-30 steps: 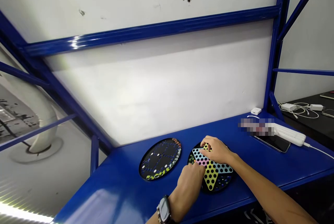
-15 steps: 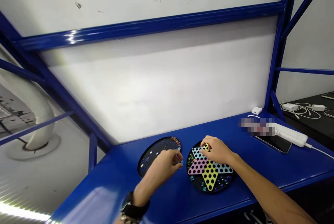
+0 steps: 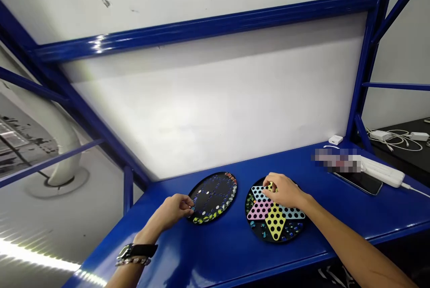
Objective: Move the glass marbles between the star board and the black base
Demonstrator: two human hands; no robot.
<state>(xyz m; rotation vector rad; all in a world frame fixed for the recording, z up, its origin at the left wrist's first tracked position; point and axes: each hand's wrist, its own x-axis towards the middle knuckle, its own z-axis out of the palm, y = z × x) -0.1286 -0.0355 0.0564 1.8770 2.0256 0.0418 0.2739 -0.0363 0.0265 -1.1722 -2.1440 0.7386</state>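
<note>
While the right hand (image 3: 282, 190) has kept its place, I record that the left hand (image 3: 172, 211) has crossed the bench (image 3: 215, 256). A second ago it lay on the star board (image 3: 275, 224), just below the right hand. Half a second ago it was in the air between the two boards, and it now sits at the near-left rim of the round black tray (image 3: 210, 204).

Finding: the work has shifted from the star board to the tray. The tray's groove already carries a run of marbles (image 3: 205, 219) just right of the left fingertips.

Left hand: forearm low and angled up from the lower left, wrist nearly straight, watch (image 3: 134, 251) facing up. The fingers are drawn together with the thumb, their tips touching or just short of the tray rim. I cannot tell whether a marble sits between them, as the knuckles hide the tips.

Right hand: palm down over the far part of the star board, fingers curled onto its far yellow point, forearm running back to the lower right. Whether it grips anything or merely rests there I cannot tell.

The star board lies flat under and just in front of the right wrist. The tray lies to that hand's left, close beside the board but apart from it.
</note>
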